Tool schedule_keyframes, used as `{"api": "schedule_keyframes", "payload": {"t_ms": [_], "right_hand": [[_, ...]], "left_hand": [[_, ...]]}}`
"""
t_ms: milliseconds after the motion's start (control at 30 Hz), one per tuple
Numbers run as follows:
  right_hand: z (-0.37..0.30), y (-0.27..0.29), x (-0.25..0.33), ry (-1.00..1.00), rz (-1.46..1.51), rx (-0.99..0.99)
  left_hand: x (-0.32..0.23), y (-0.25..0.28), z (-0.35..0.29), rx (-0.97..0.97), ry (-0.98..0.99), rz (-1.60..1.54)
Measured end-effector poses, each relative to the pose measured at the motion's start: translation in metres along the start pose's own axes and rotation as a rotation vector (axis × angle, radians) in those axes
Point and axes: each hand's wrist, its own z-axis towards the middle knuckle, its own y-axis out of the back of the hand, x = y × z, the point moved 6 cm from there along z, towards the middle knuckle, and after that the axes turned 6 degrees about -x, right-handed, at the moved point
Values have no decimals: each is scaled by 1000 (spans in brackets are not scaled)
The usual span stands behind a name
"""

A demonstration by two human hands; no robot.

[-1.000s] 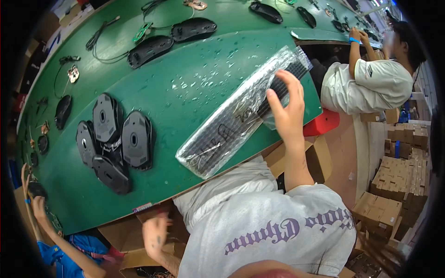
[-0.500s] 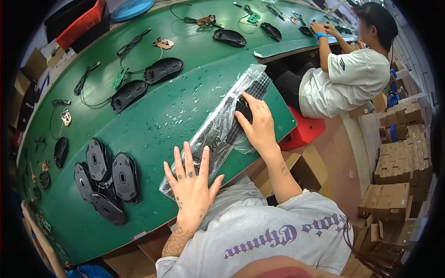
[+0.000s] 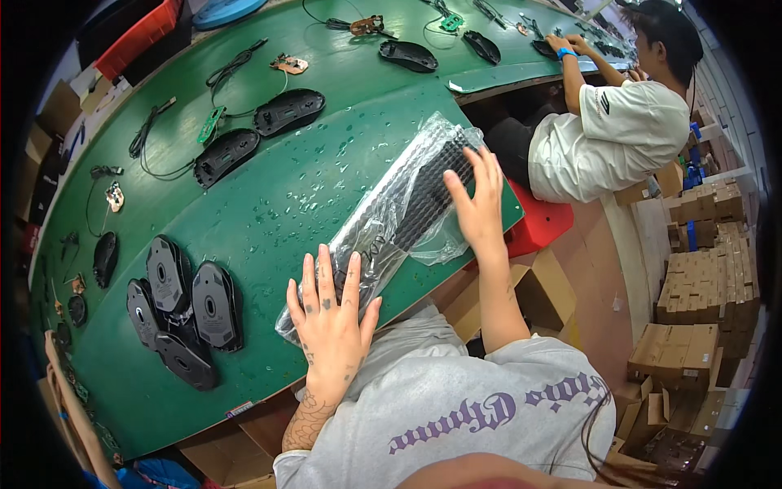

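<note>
A long clear plastic bag [image 3: 395, 232] lies slantwise on the green worktop [image 3: 277, 220], with dark marks on its film. Inside are rows of small black bumpy pieces [image 3: 440, 183]; their kind cannot be made out. My left hand [image 3: 332, 330] lies flat with fingers spread over the bag's near left end. At the far right end, my right hand [image 3: 481, 204] rests its fingertips on the bag's edge, fingers apart and gripping nothing. Left of the bag sits a cluster of several black computer mouse shells [image 3: 169, 273].
Beyond, open mouse shells [image 3: 226, 157] with cables and green circuit boards [image 3: 211, 124] line the worktop. A co-worker [image 3: 611, 130] sits at right near a red stool [image 3: 542, 224]. Cardboard boxes [image 3: 676, 354] are stacked on the right. Another person's arm [image 3: 77, 416] shows at lower left.
My right hand has slid up and right to the bag's far edge, uncovering more black rows. My left hand stays flat on the near end.
</note>
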Motion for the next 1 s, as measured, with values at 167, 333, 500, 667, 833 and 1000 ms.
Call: {"api": "schedule_keyframes", "payload": {"t_ms": [167,333,500,667,833,1000], "right_hand": [[1,-12,-31,-17,-505,-28],[11,-4,-8,-150,-45,59],[9,-2,1,-331,571,72],[20,22,-23,-531,1269,-181],[22,35,-39,-551,1509,-311],[22,30,-57,-607,1587,-389]], "left_hand": [[-1,0,-1,-23,-10,-8],[1,0,-2,-34,-20,-15],[5,10,2,-88,15,-109],[23,21,5,-68,201,-107],[31,19,16,117,187,-303],[27,21,13,366,309,-458]]}}
